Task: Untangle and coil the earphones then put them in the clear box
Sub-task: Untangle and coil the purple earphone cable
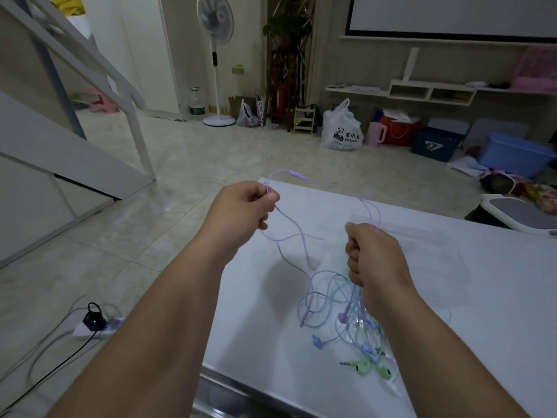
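A purple earphone cable (297, 176) arches in the air between my two hands above the white table (497, 342). My left hand (241, 211) pinches one stretch of it at the table's far left corner. My right hand (373, 254) is closed on the cable's other side and on a bunch of blue, purple and green cables. That tangle (334, 300) hangs from my fist down to the table, with blue (318, 342) and green earbuds (363, 368) lying near the front edge. The clear box (437, 245) sits just beyond my right hand, faint against the table.
The table's left edge drops to a tiled floor, where a power strip (96, 324) and cords lie. A grey-topped object (518, 214) stands past the table's far right corner. Bags, boxes, a fan and a staircase stand farther back.
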The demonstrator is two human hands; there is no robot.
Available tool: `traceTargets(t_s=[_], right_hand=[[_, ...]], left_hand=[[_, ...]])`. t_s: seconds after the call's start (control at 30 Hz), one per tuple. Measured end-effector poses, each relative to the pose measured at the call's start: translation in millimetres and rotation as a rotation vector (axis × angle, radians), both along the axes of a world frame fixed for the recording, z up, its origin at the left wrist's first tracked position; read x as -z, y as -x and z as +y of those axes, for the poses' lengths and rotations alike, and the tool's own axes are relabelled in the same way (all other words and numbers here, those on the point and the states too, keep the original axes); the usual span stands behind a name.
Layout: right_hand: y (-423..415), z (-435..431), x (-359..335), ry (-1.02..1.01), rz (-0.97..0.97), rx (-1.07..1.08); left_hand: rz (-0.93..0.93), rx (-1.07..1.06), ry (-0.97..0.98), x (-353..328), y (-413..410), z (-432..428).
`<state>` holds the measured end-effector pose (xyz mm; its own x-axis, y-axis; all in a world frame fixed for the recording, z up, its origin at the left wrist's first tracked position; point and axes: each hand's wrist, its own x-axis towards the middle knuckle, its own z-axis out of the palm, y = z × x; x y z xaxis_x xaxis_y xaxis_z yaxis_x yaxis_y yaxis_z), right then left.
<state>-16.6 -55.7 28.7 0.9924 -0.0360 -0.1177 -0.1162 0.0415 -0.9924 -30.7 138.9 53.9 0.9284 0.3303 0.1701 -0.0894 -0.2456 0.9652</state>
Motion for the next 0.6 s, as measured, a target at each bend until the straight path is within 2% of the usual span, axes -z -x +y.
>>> traceTargets(t_s=[0.17,0.33,0.47,0.6], right_hand=[[5,6,5,0.099,0.001,-0.134],[13,8,8,0.285,-0.181,-0.237],[17,16,9,0.307,-0.143,-0.431],[21,17,2,0.276,-0.013,-0.557]], left_hand=[[-0.038,0.111,0.192,-4,4,-3],[-0.045,0.172,0.308,-7,6,-6],[-0.062,0.181,0.377,-12,8,-9],[-0.069,0.065,0.372,-14,6,-9]])
